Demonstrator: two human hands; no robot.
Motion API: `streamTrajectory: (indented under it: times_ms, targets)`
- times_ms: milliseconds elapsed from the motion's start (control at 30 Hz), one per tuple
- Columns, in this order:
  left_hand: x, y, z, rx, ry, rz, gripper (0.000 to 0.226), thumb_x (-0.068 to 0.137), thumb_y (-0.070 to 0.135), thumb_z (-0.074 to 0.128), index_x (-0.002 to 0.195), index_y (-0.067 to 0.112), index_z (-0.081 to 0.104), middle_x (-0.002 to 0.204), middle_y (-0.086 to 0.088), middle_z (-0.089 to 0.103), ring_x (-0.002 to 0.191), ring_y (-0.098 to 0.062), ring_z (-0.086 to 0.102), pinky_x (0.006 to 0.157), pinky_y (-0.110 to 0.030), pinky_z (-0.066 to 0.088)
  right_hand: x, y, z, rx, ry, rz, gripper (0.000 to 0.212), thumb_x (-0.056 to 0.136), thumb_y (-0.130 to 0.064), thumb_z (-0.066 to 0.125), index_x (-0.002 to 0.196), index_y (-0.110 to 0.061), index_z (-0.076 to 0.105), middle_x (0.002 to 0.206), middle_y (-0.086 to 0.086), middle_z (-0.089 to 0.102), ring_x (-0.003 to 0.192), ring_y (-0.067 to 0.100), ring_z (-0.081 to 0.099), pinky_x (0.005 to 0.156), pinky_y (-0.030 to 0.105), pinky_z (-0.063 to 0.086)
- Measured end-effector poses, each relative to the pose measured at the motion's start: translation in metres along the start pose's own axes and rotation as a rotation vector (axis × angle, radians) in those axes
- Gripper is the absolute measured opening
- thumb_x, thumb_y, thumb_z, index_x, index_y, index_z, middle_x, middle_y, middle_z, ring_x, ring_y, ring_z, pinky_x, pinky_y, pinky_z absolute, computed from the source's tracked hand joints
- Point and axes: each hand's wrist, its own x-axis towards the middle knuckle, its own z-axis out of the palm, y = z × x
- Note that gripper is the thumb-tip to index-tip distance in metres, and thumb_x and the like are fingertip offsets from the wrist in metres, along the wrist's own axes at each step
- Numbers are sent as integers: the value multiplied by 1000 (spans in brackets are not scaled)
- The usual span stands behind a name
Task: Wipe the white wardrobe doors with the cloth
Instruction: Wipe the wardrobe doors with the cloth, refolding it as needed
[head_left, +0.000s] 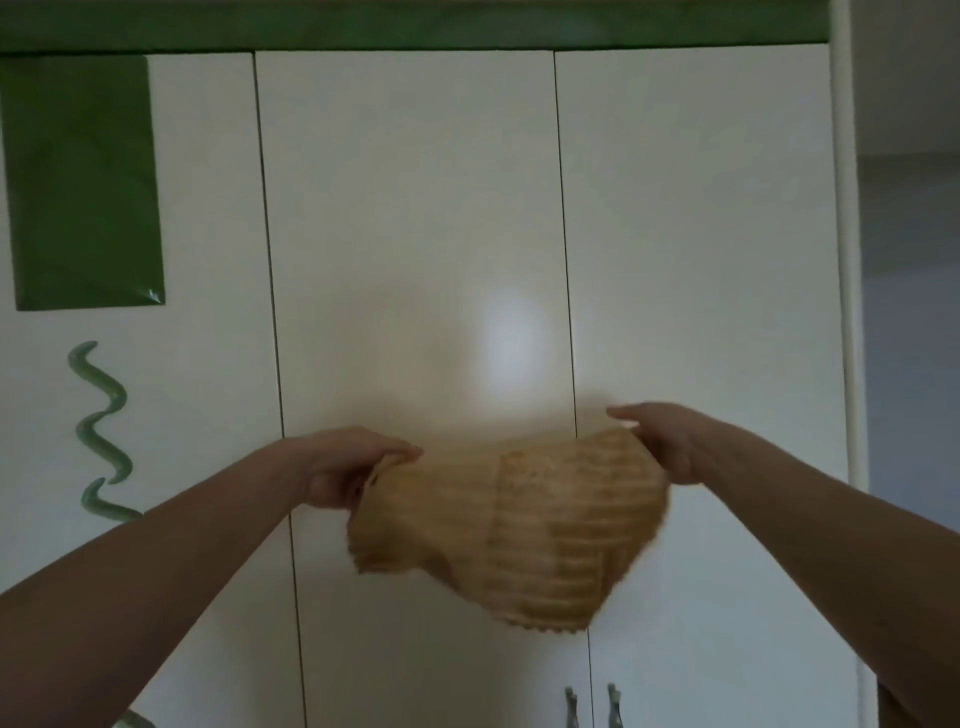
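A tan ribbed cloth (519, 525) hangs spread out in front of the white wardrobe doors (415, 234). My left hand (345, 467) pinches its upper left corner. My right hand (662, 441) grips its upper right corner, with the index finger stretched out. The cloth is blurred and sags between both hands, over the seam between the middle door and the right door (696, 234). Whether the cloth touches the doors cannot be told.
A green panel (83, 182) and a wavy green handle (101, 431) are on the left door. Two metal handles (592, 704) sit low beside the right seam. A green strip (415, 23) runs along the top. A grey wall (914, 312) lies right of the wardrobe.
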Motion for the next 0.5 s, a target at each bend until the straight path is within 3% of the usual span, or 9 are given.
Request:
streamTrajectory:
  times_ms: [100, 133, 200, 267, 367, 433, 500]
  targets:
    - [-2, 12, -4, -84, 101, 111, 31, 87, 43, 75, 94, 14, 69, 84, -4, 67, 80, -19, 63, 63, -30, 58, -12, -20, 3, -18, -116, -157, 21, 99, -21, 64, 104, -3, 54, 90, 10, 63, 62, 22, 65, 57, 35, 55]
    - [-5, 14, -3, -55, 121, 126, 34, 83, 44, 79, 96, 13, 73, 88, -4, 69, 84, -21, 65, 66, -31, 60, -15, -21, 3, -54, -164, -192, 26, 97, -16, 67, 117, -12, 51, 100, 10, 62, 67, 20, 65, 58, 36, 57]
    - [-6, 14, 0, 42, 169, 140, 35, 78, 37, 84, 98, 10, 75, 88, -4, 71, 85, -21, 67, 65, -31, 59, -12, -17, 4, -50, -216, -228, 65, 94, 2, 66, 142, -32, 37, 115, 11, 66, 80, 22, 67, 63, 38, 60]
    - [-4, 11, 4, 92, 246, 152, 25, 78, 28, 84, 92, 8, 75, 78, -4, 71, 73, -19, 67, 59, -29, 56, -13, -12, 10, -92, -208, -247, 71, 91, 18, 57, 149, -21, 41, 118, 14, 69, 88, 25, 69, 72, 37, 59]
    - [-1, 9, 3, 3, 328, 206, 16, 86, 21, 75, 92, 6, 73, 79, -8, 70, 71, -23, 68, 59, -31, 56, -7, -9, 16, -242, -76, -271, 64, 88, 19, 57, 145, -9, 51, 124, 25, 65, 102, 32, 67, 78, 33, 58]
    - [-3, 8, -4, -89, 303, 237, 15, 93, 22, 68, 94, 7, 70, 86, -11, 68, 78, -26, 67, 70, -38, 59, -2, -9, 13, -357, 65, -329, 56, 88, 11, 66, 139, -10, 57, 126, 19, 62, 101, 28, 65, 79, 30, 54]
    - [-6, 7, -10, -188, 257, 246, 14, 99, 19, 61, 91, 8, 64, 80, -10, 68, 76, -27, 66, 77, -42, 58, 2, -9, 9, -518, 271, -409, 49, 85, 2, 77, 127, -17, 63, 134, 9, 49, 95, 25, 65, 75, 29, 51]
